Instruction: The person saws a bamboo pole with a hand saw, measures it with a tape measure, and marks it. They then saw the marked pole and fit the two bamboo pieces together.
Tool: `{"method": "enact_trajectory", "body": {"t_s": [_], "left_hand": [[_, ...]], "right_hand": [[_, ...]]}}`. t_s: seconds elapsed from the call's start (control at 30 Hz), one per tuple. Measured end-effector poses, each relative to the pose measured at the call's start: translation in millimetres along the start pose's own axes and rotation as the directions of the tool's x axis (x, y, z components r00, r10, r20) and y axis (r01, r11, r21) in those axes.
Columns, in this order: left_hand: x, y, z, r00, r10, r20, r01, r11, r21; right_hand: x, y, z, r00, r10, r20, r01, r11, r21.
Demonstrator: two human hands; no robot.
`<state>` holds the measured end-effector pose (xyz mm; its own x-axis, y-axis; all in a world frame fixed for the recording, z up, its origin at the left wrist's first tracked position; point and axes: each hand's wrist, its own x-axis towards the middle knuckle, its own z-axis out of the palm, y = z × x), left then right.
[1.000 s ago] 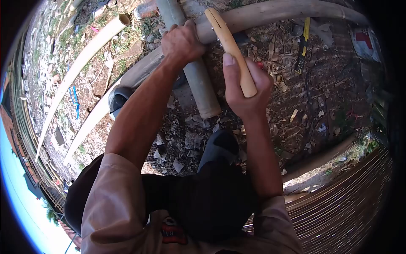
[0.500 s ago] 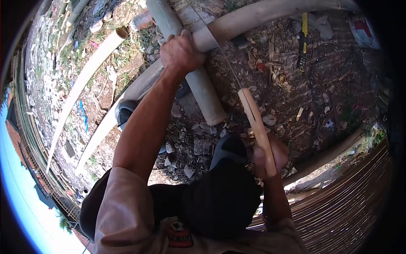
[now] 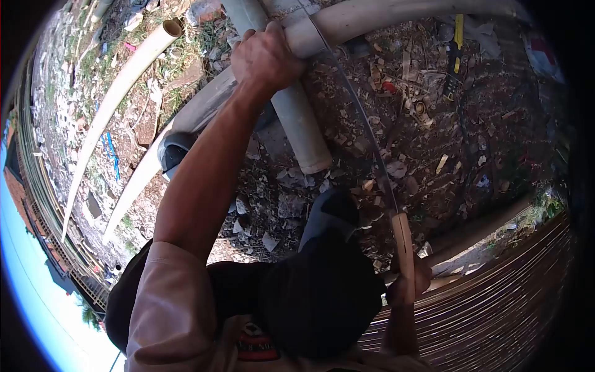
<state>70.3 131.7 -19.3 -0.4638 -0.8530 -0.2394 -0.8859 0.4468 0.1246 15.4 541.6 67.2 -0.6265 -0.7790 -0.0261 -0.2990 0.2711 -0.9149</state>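
A long curved bamboo pole (image 3: 365,23) crosses over a shorter, thicker bamboo piece (image 3: 299,127) on the ground. Closed round the long pole where the two cross is my left hand (image 3: 261,57). My right hand (image 3: 416,276), low at the right, grips the wooden handle (image 3: 404,245) of a saw. From that handle the thin saw blade (image 3: 365,121) runs up to the long pole, touching or passing just beside it to the right of my left hand. Part of my right hand's fingers is hidden behind the handle.
A yellow and black tool (image 3: 457,53) lies on the ground at upper right. Another pale bamboo pole (image 3: 121,87) stretches along the left. My shoe (image 3: 334,208) is near the centre, and bamboo strips (image 3: 496,297) fill the lower right. Wood chips and stones litter the ground.
My right hand has drawn the saw handle down and slightly right, so more blade shows below the pole. My left hand stays on the pole. The whole view has shifted slightly.
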Motion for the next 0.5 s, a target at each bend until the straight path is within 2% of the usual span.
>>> {"method": "enact_trajectory", "body": {"t_s": [0.07,0.13,0.17,0.23,0.3,0.33,0.37,0.43,0.47,0.5], "left_hand": [[-3,4,10,0.996,0.085,-0.033,-0.084,0.996,0.029],[-4,8,8,0.999,0.031,-0.035,-0.031,0.999,0.02],[-4,9,5,0.999,0.031,-0.03,-0.03,0.999,0.041],[-6,1,-7,1.0,-0.011,-0.013,0.011,1.0,0.023],[-10,-3,-16,0.996,0.014,0.09,-0.007,0.997,-0.075],[-15,-2,-33,0.989,-0.012,0.148,0.035,0.987,-0.158],[-2,-6,-31,0.992,-0.026,0.121,0.047,0.983,-0.178],[-1,-5,-8,0.997,0.015,0.081,-0.011,0.999,-0.05],[-6,-4,-1,0.994,0.021,0.105,-0.015,0.998,-0.055],[-15,1,2,0.993,0.037,0.114,-0.028,0.997,-0.073]], "right_hand": [[1,2,3,0.999,-0.025,-0.024,0.026,0.999,0.04],[95,27,65,0.982,-0.179,-0.062,0.177,0.984,-0.037],[154,6,102,0.996,-0.065,-0.059,0.071,0.991,0.114],[208,-28,128,1.0,-0.023,0.008,0.022,0.993,0.119],[157,-5,111,0.996,-0.08,0.033,0.08,0.997,0.021],[120,14,86,0.988,-0.151,0.028,0.151,0.988,-0.002],[75,25,52,0.989,-0.144,0.033,0.145,0.989,-0.039],[0,17,-6,0.997,0.042,0.062,-0.033,0.99,-0.139],[-16,6,-15,0.994,0.098,0.055,-0.087,0.98,-0.18],[5,12,-2,0.998,0.046,0.038,-0.041,0.991,-0.13]]}}
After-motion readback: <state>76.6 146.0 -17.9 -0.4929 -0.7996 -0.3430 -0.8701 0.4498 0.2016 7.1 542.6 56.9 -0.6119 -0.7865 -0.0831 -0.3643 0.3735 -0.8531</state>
